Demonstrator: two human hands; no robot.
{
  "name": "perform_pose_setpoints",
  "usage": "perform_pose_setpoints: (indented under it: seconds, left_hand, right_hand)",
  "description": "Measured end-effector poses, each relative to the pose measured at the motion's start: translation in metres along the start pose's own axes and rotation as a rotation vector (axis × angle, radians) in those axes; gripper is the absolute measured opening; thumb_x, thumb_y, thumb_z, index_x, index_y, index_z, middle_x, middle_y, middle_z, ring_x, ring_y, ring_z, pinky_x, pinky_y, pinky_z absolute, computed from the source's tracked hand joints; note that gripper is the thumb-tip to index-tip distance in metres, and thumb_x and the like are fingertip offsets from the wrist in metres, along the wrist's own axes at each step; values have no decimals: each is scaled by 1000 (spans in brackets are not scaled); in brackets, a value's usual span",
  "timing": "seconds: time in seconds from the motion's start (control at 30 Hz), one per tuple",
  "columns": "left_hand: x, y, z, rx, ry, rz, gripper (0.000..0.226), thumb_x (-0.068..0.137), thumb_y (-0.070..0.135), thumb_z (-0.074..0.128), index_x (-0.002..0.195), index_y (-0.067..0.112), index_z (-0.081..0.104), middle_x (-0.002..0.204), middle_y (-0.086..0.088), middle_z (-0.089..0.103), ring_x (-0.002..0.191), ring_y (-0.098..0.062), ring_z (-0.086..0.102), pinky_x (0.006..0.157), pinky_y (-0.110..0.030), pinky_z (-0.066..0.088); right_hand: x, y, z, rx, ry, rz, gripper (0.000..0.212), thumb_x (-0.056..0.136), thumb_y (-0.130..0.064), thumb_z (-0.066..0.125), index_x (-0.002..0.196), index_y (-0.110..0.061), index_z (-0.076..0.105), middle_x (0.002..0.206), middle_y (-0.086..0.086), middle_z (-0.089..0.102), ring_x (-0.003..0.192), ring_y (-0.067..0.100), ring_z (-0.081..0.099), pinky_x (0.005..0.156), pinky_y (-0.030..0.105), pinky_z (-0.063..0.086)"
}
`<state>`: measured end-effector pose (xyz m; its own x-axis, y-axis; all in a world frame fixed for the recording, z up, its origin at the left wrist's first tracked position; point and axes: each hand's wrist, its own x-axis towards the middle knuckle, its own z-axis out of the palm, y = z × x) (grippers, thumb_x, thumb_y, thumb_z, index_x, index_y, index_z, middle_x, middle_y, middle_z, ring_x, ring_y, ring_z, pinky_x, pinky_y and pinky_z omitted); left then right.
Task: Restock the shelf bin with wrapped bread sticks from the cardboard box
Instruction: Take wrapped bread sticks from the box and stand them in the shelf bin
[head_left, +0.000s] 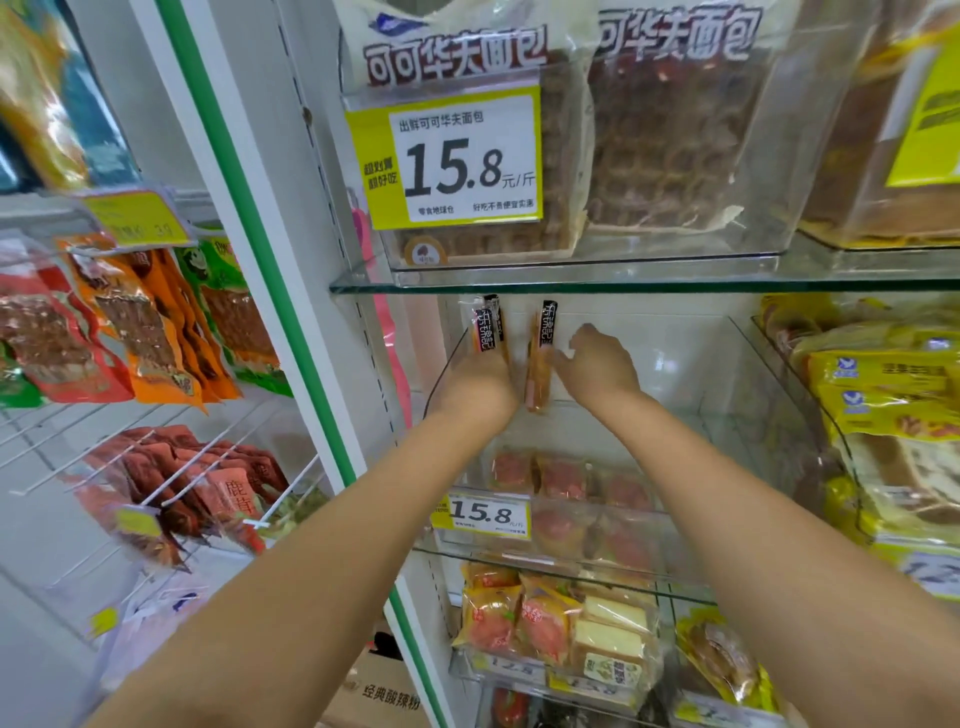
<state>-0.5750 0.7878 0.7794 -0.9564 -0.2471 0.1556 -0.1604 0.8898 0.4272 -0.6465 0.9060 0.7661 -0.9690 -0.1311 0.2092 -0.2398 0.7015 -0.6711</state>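
Overhead, head view: both bare forearms reach up and forward into a clear shelf bin (748, 343) on the middle glass shelf.
Left hand (480, 387): curled round the lower part of a wrapped bread stick (487, 325), held upright at the bin's left side; its black printed top stands clear above the knuckles.
Right hand (597, 364): fingers spread and loosely bent, the fingertips (563, 358) just beside or touching a second bread stick (540, 358); whether they actually pinch it, I cannot tell.
Second bread stick: upright, slightly tilted, between the two hands, black label at the top and an orange-brown body below.
Bin contents: apart from the two sticks, the inside looks bare; the clear walls slope out to left and right.
Shelf above: a glass shelf (597, 283) carries bagged dark waffle bread (670, 140) behind a yellow-bordered price tag (452, 161) reading 15.8.
Shelf below: small packs with red filling sit behind a smaller price tag (485, 514), also 15.8.
Right neighbour: yellow-wrapped bread packs (883, 395) in the adjoining bin.
Left rack: hanging orange and red snack bags (140, 332) on wire pegs, past a green-edged white upright (270, 291).
Cardboard box (379, 691): a corner shows low down between the forearms, printed with dark characters, well below the bin.
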Motion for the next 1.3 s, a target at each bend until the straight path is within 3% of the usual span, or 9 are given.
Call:
perform_pose_setpoints:
  seconds: [0.13, 0.27, 0.6, 0.73, 0.83, 0.9, 1.0, 1.1, 1.3]
  left_hand:
    - [-90, -2, -4, -389, 285, 128, 17, 89, 29, 60, 79, 16, 58, 63, 6, 54, 58, -3, 50, 56, -15, 40]
    - [-187, -11, 27, -485, 159, 78, 30, 88, 37, 59, 67, 18, 50, 48, 8, 45, 46, -3, 44, 47, -16, 31]
    - [-337, -110, 217, -419, -340, -228, 19, 83, 13, 67, 72, 18, 52, 69, -1, 58, 63, -11, 55, 67, -27, 45]
    - [-363, -149, 289, -328, -424, -321, 32, 81, 7, 64, 62, 22, 44, 78, -2, 56, 80, -23, 60, 73, -28, 47]
    - [-375, -184, 346, -290, -522, -394, 31, 83, 10, 64, 65, 28, 45, 83, 2, 52, 90, -21, 59, 71, -20, 36]
    - [-384, -209, 384, -222, -589, -430, 9, 84, 18, 65, 85, 24, 58, 102, -2, 56, 102, -21, 58, 77, -20, 37]
    - [-395, -251, 447, -103, -736, -463, 38, 89, 25, 59, 124, 13, 54, 127, -11, 54, 117, -25, 53, 92, -26, 41]
    - [-406, -287, 506, -111, -803, -559, 47, 89, 22, 60, 132, 8, 48, 133, -12, 52, 119, -27, 52, 98, -31, 43]
    - [-416, -346, 617, -67, -853, -601, 25, 85, 21, 59, 108, 11, 62, 110, -6, 62, 103, -21, 57, 85, -25, 45]
  right_hand:
    - [-88, 2, -35, 83, 183, -210, 41, 95, -43, 47, 65, -16, 50, 66, 13, 62, 69, 30, 59, 60, 31, 36]
    - [-184, 28, -39, 60, 31, -280, 54, 95, -50, 43, 52, -17, 40, 46, -2, 42, 56, 23, 46, 55, 31, 27]
    - [-350, 220, 76, -98, -529, 45, 11, 85, -17, 55, 85, -19, 45, 78, -3, 46, 69, 19, 51, 68, 42, 50]
    - [-391, 298, 128, -228, -630, 200, 9, 84, -9, 57, 86, -15, 51, 103, -2, 48, 87, 18, 55, 62, 19, 40]
    - [-411, 355, 170, -301, -657, 375, 11, 86, -16, 57, 88, -19, 46, 94, -4, 49, 78, 12, 48, 52, 15, 31]
    - [-424, 391, 204, -234, -701, 490, 18, 86, -18, 59, 100, -19, 48, 95, 1, 57, 82, 14, 52, 65, 22, 43]
    - [-441, 443, 263, -216, -761, 633, 62, 81, -33, 68, 135, -23, 40, 126, 6, 57, 105, 21, 58, 84, 32, 52]
    - [-451, 480, 320, -226, -802, 684, 79, 82, -46, 67, 147, -23, 28, 145, 7, 42, 129, 27, 45, 102, 35, 42]
    - [-460, 523, 432, -275, -902, 510, 47, 94, -28, 55, 138, -20, 44, 123, 6, 61, 101, 20, 61, 74, 21, 46]
